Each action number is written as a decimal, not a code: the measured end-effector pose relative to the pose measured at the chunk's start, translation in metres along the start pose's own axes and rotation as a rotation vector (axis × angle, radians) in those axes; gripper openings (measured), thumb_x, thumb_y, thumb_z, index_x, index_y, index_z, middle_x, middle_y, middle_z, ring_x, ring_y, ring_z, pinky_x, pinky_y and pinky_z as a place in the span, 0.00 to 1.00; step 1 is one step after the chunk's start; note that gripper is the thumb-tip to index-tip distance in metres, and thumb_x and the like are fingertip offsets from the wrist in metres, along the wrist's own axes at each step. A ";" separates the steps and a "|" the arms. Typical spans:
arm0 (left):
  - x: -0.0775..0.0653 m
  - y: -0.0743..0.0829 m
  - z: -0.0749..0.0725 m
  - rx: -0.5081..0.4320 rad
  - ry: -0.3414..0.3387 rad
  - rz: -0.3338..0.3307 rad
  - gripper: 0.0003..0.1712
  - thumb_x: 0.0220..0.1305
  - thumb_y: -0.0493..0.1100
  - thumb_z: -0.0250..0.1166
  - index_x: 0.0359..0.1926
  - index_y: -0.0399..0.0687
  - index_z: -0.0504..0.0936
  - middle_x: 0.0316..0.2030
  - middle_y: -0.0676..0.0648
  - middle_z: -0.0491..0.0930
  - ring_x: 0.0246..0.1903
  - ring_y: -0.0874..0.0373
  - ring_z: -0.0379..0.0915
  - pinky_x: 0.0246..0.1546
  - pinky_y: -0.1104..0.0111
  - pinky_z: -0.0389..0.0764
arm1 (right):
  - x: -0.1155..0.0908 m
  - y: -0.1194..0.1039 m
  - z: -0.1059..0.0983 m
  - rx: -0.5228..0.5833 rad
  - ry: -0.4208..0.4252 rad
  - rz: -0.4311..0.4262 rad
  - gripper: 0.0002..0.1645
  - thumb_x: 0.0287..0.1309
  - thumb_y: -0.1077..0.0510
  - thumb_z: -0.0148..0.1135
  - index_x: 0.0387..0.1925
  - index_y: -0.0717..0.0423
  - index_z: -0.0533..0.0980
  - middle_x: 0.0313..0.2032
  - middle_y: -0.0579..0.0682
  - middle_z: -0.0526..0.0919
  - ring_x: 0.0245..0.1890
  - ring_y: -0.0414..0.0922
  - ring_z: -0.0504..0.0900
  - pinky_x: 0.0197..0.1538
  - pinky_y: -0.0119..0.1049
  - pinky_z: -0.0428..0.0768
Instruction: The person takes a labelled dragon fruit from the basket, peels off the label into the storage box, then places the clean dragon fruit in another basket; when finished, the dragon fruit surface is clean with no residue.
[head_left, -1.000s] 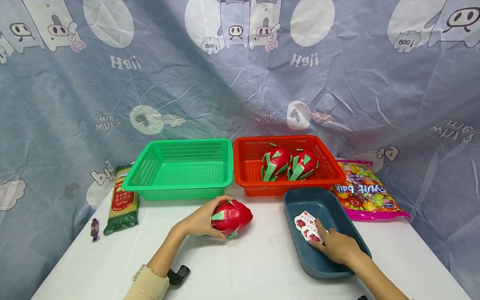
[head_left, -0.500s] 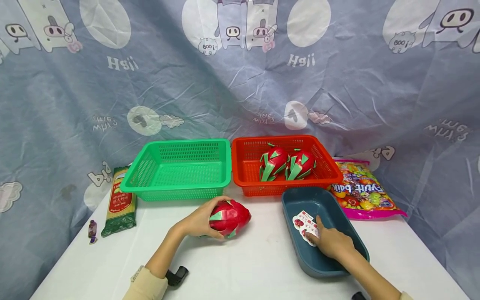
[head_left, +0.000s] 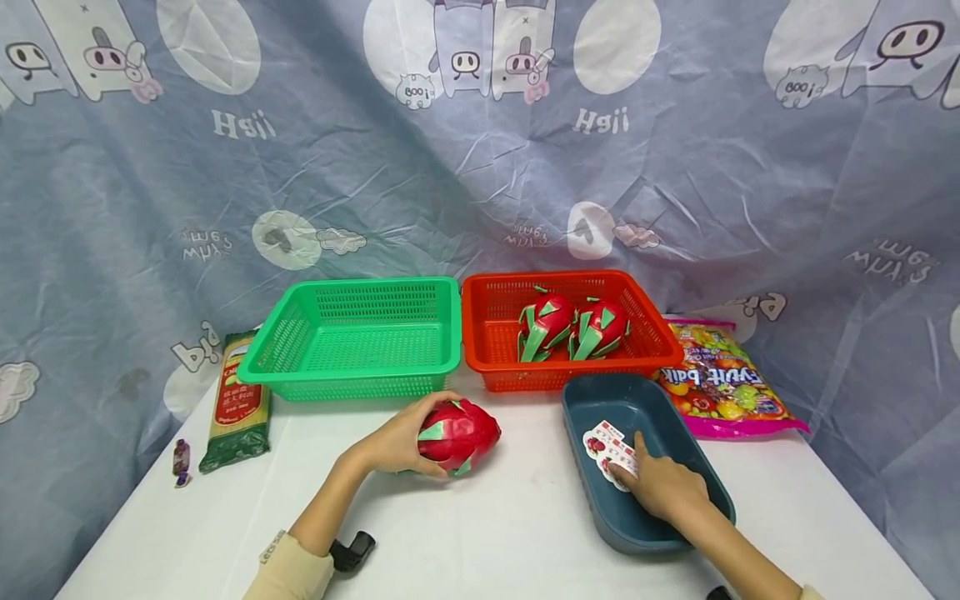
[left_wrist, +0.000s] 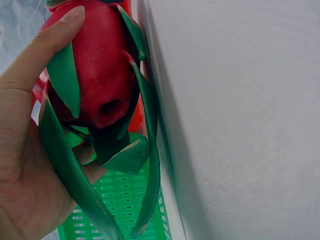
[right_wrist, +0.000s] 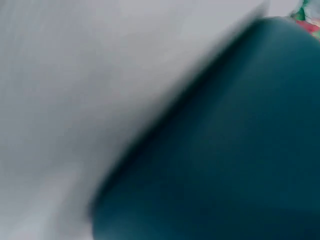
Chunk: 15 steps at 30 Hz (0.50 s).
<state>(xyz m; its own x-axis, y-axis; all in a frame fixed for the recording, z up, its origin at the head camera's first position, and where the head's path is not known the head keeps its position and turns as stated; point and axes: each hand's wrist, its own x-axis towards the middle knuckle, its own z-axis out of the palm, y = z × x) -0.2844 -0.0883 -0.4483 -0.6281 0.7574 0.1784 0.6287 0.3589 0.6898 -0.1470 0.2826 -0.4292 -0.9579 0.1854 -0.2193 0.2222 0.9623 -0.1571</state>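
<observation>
My left hand (head_left: 401,437) wraps around a red dragon fruit (head_left: 468,433) with green leaf tips, low over the white table. The left wrist view shows its thumb across the red skin (left_wrist: 102,55) and other fingers behind the long green leaves. Inside the dark blue tub (head_left: 611,529), my right hand (head_left: 671,487) pinches white cards printed with dragon fruit pictures (head_left: 609,450), thumb on top and index finger by their edge. The cards lie fanned close over the tub floor. Only the tub's outer wall (right_wrist: 215,150) shows in the right wrist view; that hand is hidden there.
Behind the hands, a green mesh basket (head_left: 348,387) stands beside a red one (head_left: 525,381) holding two dragon fruits (head_left: 551,321). A pasta packet (head_left: 238,408) and a small wrapped candy (head_left: 182,462) lie at left. A colourful candy bag (head_left: 727,387) lies at right.
In the tub, the right hand's thumb has slid back along the cards, and the cards have shifted slightly. The left hand keeps its grip on the dragon fruit. The head view has shifted slightly.
</observation>
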 end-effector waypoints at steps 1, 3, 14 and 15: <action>0.000 0.000 0.000 0.001 0.001 -0.001 0.57 0.35 0.55 0.79 0.65 0.73 0.53 0.58 0.61 0.62 0.57 0.62 0.58 0.43 0.69 0.75 | -0.003 0.000 -0.001 0.001 -0.007 0.002 0.56 0.54 0.28 0.49 0.65 0.71 0.54 0.42 0.71 0.76 0.35 0.62 0.78 0.33 0.60 0.74; -0.001 0.000 -0.002 -0.001 0.003 -0.004 0.57 0.35 0.55 0.78 0.65 0.72 0.53 0.58 0.60 0.62 0.57 0.60 0.58 0.43 0.68 0.75 | -0.006 0.000 -0.002 -0.001 -0.026 -0.001 0.56 0.54 0.29 0.50 0.63 0.72 0.56 0.42 0.71 0.76 0.36 0.63 0.78 0.33 0.60 0.74; 0.000 -0.003 -0.001 0.012 0.021 -0.030 0.60 0.36 0.52 0.79 0.67 0.71 0.51 0.59 0.61 0.60 0.58 0.61 0.57 0.44 0.68 0.75 | -0.024 -0.005 -0.024 0.012 -0.055 -0.038 0.64 0.49 0.27 0.54 0.62 0.80 0.51 0.27 0.64 0.79 0.24 0.55 0.79 0.27 0.51 0.76; 0.000 -0.003 -0.001 0.010 0.016 -0.029 0.60 0.36 0.52 0.79 0.68 0.71 0.51 0.60 0.61 0.60 0.58 0.61 0.57 0.44 0.68 0.75 | -0.029 -0.006 -0.036 0.031 -0.058 -0.051 0.64 0.49 0.27 0.53 0.63 0.79 0.50 0.22 0.60 0.78 0.21 0.51 0.78 0.25 0.48 0.75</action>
<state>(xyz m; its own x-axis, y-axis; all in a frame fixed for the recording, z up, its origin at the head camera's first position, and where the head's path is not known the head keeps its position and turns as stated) -0.2865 -0.0903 -0.4499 -0.6534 0.7379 0.1691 0.6146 0.3865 0.6877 -0.1267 0.2789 -0.3871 -0.9563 0.1233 -0.2651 0.1794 0.9634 -0.1992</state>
